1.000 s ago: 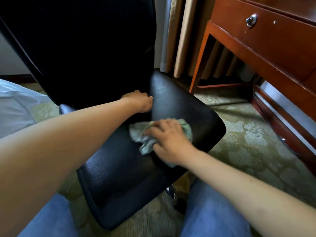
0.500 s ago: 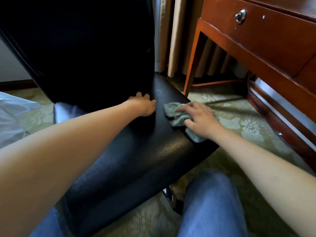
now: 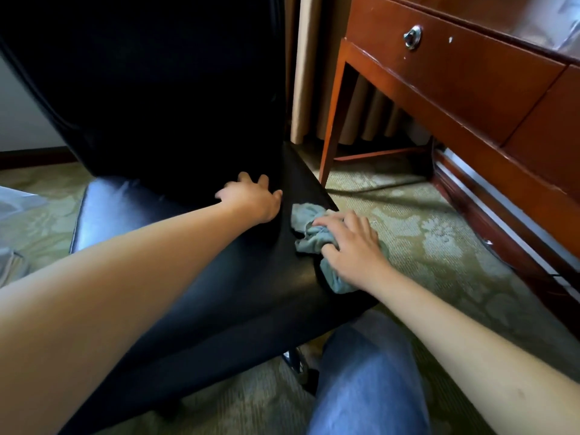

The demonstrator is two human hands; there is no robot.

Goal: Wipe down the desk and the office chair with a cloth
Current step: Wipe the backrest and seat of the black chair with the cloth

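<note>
The black leather office chair [image 3: 201, 296] fills the left and middle of the view, its tall backrest [image 3: 150, 89] rising at the top left. My left hand [image 3: 251, 199] rests where seat and backrest meet, its fingers spread against the backrest. A crumpled grey-green cloth [image 3: 309, 229] lies on the seat's right edge. My right hand [image 3: 351, 246] presses down on the cloth, fingers bent over its bunched folds. The reddish wooden desk [image 3: 455, 76] stands at the upper right.
The desk drawer has a metal ring pull [image 3: 412, 37], and a slim desk leg [image 3: 332, 120] stands close to the chair's right corner. Beige curtains [image 3: 310, 73] hang behind. Green patterned carpet [image 3: 439, 246] covers the floor. My jeans-clad knee [image 3: 367, 378] is at the bottom; a chair caster [image 3: 298, 362] sits beside it.
My right hand has slid the cloth from the middle of the seat out to its right edge, then slightly back toward me along that edge. My left hand stayed at the backrest.
</note>
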